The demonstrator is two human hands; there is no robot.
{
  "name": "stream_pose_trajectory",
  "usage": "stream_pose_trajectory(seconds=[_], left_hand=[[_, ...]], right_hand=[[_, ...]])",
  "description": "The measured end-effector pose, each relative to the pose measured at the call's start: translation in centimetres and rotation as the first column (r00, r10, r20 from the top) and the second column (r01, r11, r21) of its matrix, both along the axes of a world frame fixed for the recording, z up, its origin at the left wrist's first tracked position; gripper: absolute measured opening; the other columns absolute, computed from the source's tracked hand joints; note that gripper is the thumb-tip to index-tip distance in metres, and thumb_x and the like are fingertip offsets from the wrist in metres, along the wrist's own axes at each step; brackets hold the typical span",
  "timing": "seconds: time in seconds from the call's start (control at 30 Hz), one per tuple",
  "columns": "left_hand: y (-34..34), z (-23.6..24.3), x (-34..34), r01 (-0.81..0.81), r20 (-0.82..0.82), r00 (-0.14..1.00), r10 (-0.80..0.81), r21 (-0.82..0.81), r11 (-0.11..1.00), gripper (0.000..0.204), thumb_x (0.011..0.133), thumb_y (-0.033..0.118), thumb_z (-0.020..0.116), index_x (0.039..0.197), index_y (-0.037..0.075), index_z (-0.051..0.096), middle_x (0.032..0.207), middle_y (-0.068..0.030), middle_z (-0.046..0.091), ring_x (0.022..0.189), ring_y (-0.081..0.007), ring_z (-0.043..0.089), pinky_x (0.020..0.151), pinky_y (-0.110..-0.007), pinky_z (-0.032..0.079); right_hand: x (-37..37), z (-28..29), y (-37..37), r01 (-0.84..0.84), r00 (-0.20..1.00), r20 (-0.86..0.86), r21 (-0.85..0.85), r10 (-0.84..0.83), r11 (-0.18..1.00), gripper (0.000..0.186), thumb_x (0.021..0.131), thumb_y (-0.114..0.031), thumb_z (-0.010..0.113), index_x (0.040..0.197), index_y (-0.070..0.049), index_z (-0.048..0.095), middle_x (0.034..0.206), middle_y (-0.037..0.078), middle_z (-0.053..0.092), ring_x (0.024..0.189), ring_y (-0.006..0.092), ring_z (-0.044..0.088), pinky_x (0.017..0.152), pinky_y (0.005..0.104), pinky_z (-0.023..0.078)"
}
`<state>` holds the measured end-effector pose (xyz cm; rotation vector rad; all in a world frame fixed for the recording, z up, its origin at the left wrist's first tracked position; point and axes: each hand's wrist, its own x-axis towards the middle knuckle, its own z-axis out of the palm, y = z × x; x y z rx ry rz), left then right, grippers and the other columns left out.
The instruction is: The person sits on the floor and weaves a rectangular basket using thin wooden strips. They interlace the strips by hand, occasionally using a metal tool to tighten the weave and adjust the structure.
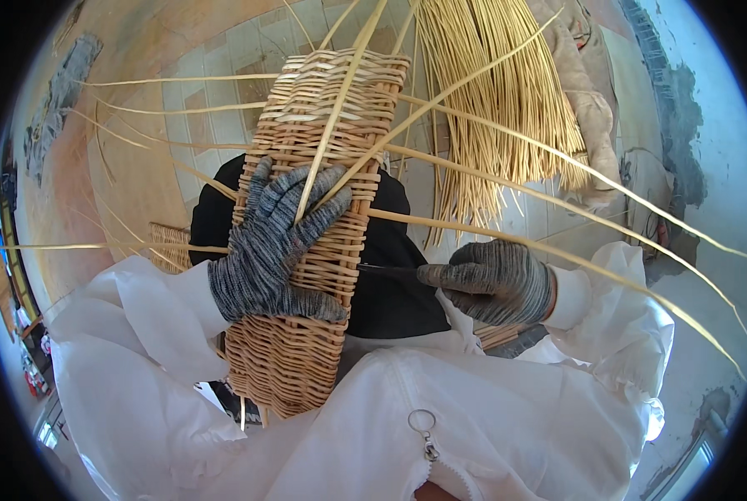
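Observation:
A long rectangular woven wicker panel [286, 367] rests over my lap and a black cloth [394, 305]. My gloved left hand [276, 242] lies across the weave with fingers spread, two long pale strips crossing beside its fingers. Loose strips also stick out from both sides of the panel. At the panel's right edge, my gloved right hand [486, 282] grips a thin dark metal tool [386, 269], whose tip reaches the weave. White sleeves and clothing surround both wrists.
A large bundle of pale rods [494, 117] lies at the upper right beside crumpled brown cloth [590, 150]. Another woven piece [167, 244] sits left of the black cloth, above my sleeve. A stained pale wall runs along the right; assorted items line the far left.

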<state>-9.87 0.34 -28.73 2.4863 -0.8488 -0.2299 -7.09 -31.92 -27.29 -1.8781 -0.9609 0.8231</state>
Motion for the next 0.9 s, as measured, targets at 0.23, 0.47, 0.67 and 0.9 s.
stream_pose_trajectory(seconds=[0.23,0.47,0.67,0.9], left_hand=[[0.1,-0.1,0.0,-0.005,0.022,1.000,0.005,0.008,1.000,0.120,0.049,0.082,0.068,0.142,0.011,0.042,0.146,-0.0192,0.038,0.134,-0.0384,0.035,0.112,-0.062,0.007],[0.4,-0.6,-0.3,-0.010,0.000,1.000,0.010,0.004,1.000,0.118,0.050,0.079,0.071,0.142,0.011,0.042,0.147,-0.0193,0.036,0.135,-0.0379,0.033,0.112,-0.060,0.006],[0.2,0.1,-0.5,-0.008,0.029,1.000,0.008,0.012,1.000,0.114,0.058,0.079,0.066,0.147,0.014,0.035,0.150,-0.0151,0.031,0.139,-0.0371,0.026,0.115,-0.057,0.005],[0.1,0.0,-0.8,-0.044,0.138,0.989,0.049,-0.042,0.998,0.107,0.062,0.064,0.075,0.146,0.011,0.036,0.149,-0.0160,0.033,0.140,-0.0380,0.025,0.116,-0.051,0.012]], right_hand=[[1.1,-0.6,0.7,0.006,0.998,-0.065,0.081,-0.001,0.997,0.049,0.078,-0.004,0.073,0.124,-0.013,0.063,0.085,0.009,0.069,0.066,0.0143,0.064,0.062,0.0295,0.053],[-0.6,0.1,2.3,0.148,0.952,-0.289,0.141,-0.102,0.979,0.051,0.083,-0.008,0.070,0.132,-0.013,0.056,0.082,0.002,0.068,0.064,0.0109,0.061,0.057,0.0291,0.051],[1.2,1.6,2.5,-0.006,0.639,-0.757,-0.188,-0.141,0.982,0.059,0.086,-0.007,0.062,0.142,-0.017,0.044,0.082,0.005,0.067,0.059,0.0132,0.060,0.056,0.0257,0.051],[-0.7,3.1,3.1,-0.057,0.976,0.179,-0.352,0.128,0.934,0.065,0.084,-0.011,0.053,0.144,-0.033,0.040,0.083,0.015,0.066,0.062,0.0266,0.063,0.059,0.0362,0.053]])
